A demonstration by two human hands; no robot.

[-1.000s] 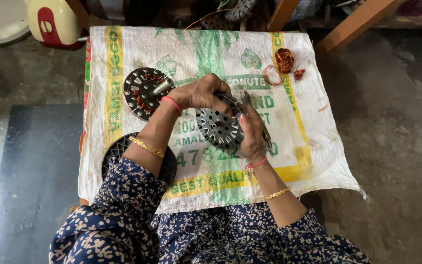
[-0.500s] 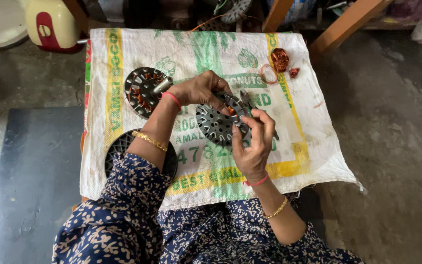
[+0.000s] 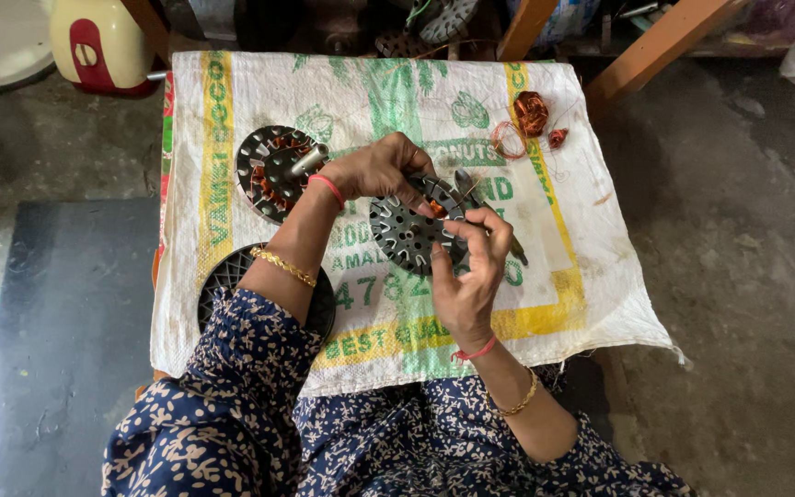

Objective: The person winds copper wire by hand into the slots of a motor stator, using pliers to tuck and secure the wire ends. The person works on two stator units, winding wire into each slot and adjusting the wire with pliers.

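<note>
A round grey metal stator core (image 3: 404, 236) with slots round its rim and small holes is held above the printed woven sack (image 3: 232, 184). My left hand (image 3: 374, 170) grips its top edge. Over its right edge my right hand (image 3: 466, 267) pinches with thumb and fingertips, and a thin dark tool (image 3: 512, 248) sticks out beside those fingers. A bit of copper shows at the core's upper right.
A wound stator with copper coils and a metal shaft (image 3: 273, 170) lies left on the sack, a black slotted disc (image 3: 232, 276) below it. Copper wire scraps (image 3: 531, 115) lie at the upper right. Wooden legs (image 3: 655, 55), a cream and red container (image 3: 103, 41) and a dark mat (image 3: 57, 322) surround.
My right hand has moved from beneath and beside the core up to its right edge, fingers now pinching there. The left hand keeps its grip on the top.
</note>
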